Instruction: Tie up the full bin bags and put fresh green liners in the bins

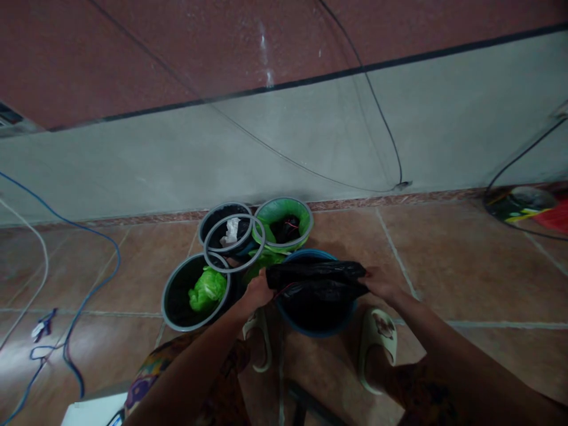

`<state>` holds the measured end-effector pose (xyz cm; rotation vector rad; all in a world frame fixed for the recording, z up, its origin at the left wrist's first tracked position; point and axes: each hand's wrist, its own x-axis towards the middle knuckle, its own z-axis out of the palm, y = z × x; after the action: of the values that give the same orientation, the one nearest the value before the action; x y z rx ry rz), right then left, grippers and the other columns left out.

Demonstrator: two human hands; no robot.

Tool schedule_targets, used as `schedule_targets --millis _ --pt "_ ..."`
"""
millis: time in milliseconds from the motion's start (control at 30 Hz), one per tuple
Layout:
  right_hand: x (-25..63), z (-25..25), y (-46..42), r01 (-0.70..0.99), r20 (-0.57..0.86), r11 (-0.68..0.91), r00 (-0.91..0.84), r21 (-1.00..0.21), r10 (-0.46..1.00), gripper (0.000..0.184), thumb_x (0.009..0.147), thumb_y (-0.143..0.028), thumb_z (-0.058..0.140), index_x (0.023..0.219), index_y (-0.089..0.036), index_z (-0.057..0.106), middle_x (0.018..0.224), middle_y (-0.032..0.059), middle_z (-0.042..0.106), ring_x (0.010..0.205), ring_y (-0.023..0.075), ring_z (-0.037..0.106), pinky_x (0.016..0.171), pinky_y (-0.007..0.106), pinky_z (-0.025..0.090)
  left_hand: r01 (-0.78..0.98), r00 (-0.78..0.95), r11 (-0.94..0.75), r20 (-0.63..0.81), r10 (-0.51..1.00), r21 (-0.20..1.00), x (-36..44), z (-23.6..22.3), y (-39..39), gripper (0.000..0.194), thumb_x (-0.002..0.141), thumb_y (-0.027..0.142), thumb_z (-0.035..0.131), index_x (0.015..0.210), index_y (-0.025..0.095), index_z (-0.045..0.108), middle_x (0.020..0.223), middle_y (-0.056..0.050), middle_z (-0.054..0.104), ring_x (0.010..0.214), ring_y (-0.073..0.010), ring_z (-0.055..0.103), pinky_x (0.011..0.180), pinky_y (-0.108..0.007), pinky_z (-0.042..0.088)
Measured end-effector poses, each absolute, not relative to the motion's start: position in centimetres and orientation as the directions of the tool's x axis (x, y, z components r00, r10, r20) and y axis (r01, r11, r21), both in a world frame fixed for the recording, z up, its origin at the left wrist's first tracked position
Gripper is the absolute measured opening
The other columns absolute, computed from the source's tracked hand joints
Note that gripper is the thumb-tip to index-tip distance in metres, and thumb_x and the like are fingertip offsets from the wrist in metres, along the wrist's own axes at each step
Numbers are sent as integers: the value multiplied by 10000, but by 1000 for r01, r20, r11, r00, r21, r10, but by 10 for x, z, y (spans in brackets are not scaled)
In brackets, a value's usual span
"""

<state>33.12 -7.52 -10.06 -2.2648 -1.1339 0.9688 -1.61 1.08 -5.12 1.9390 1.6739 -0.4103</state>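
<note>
Both hands hold a black plastic bag (317,281) stretched over the mouth of a blue bin (317,322) on the tiled floor (465,260). The left hand (256,293) grips the bag's left end with closed fingers; the right hand (382,283) pinches its right end the same way. Just left of the blue bin stand 3 more bins: a grey bin (171,302) holding a crumpled green bag (207,289), a dark bin (208,222) and a green-lined bin (284,216) near the wall (177,160). A loose grey ring (234,242) rests across their rims.

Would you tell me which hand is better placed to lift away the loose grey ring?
Probably the left hand: it grips the black bag just beside the grey ring, while the right hand is farther.
</note>
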Motion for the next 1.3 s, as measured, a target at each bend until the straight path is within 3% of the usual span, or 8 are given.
schedule_targets --millis 133,333,467,600,767,900,1100,1300 --pt "331 -88 -72 621 -359 -542 406 -566 841 129 717 -185 632 612 -215 698 641 10 690 644 169 630 614 268 434 960 274 -180 -570 775 216 -17 -46 14 540 838 100 570 1376 99 520 1203 -177 714 1141 -265 687 929 -293 512" --pt "323 -61 -64 169 -250 -379 504 -910 826 231 703 -408 713 813 -213 769 702 28 750 632 183 667 631 305 536 929 370 -296 -552 748 222 -27 -7 36 483 789 44 555 1258 106 654 1073 -134 749 1075 -248 697 934 -297 506" --pt "305 -28 -64 -19 -138 -152 542 -988 829 384 599 -537 839 787 -212 762 720 29 747 668 172 675 650 300 555 911 403 -294 -478 780 288 -28 9 41 453 782 58 561 1213 106 693 991 -118 758 993 -244 704 901 -311 515" --pt "286 3 -66 -70 -84 -57 486 -996 870 368 633 -538 863 811 -229 775 725 17 749 678 155 683 674 280 552 741 518 -217 -335 787 636 -14 23 38 418 801 85 563 1197 136 685 845 -47 735 804 -175 678 806 -284 517" --pt "264 31 -71 -126 -63 -21 343 -992 937 258 726 -465 842 836 -239 782 739 10 762 679 129 682 669 238 530 161 670 39 -138 730 986 15 47 24 377 812 248 696 1169 133 666 825 -10 674 691 -101 614 716 -244 504" --pt "255 48 -72 -262 -67 2 253 -965 965 223 725 -418 853 855 -255 775 770 -1 768 726 126 696 713 236 534 -49 732 150 -66 678 988 31 59 12 371 791 279 756 1131 149 684 883 -19 674 743 -97 621 750 -249 507" --pt "251 47 -63 -179 -171 -128 250 -976 953 293 693 -455 838 805 -203 741 710 11 730 616 110 621 596 228 481 31 661 149 -133 739 988 44 45 15 266 777 212 738 1025 124 698 823 -15 670 695 -88 595 687 -222 474" --pt "252 45 -62 -71 -167 -157 176 -985 970 329 738 -378 749 1008 -202 682 723 -15 692 590 113 563 532 232 408 51 676 97 -106 730 994 47 48 14 270 784 226 754 1033 131 711 834 -12 674 734 -95 601 718 -224 469"
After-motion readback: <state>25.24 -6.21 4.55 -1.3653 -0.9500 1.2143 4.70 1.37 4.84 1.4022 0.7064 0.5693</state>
